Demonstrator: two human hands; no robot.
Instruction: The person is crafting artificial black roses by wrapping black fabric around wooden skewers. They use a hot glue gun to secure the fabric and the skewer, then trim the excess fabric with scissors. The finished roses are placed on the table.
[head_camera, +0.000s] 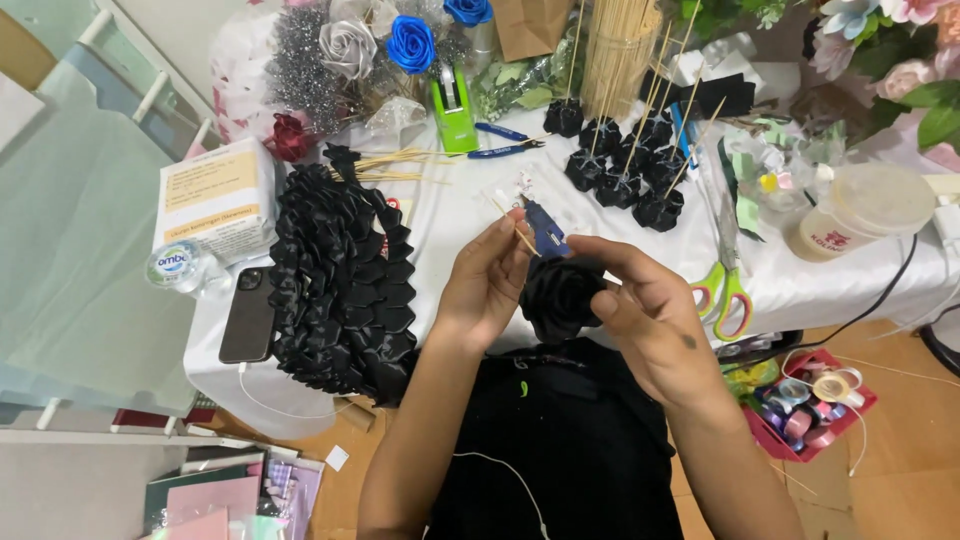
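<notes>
Here a white-clothed table fills the middle of the head view, crowded with craft goods. On its left part lies the biggest item, a heap of folded black ribbon petals, with a dark phone flat just beside it at the table edge and a white box behind that. Towards the far right a cluster of finished black ribbon roses on sticks stands upright, and behind them a bundle of bamboo skewers. Green-handled scissors lie near the right edge, and a green stapler rests at the back beside blue and silver roses. Below the table's right corner sits a red basket of ribbon spools. In front of the table, over the person's dark lap, the right hand curls its fingers round a black ribbon rose, thumb and forefinger closed on its upper edge. The left hand touches the rose from the other side, its thumb and fingertips pinched shut on a thin wooden skewer that slants up and away. Just behind the hands a blue glue gun lies on the cloth.
</notes>
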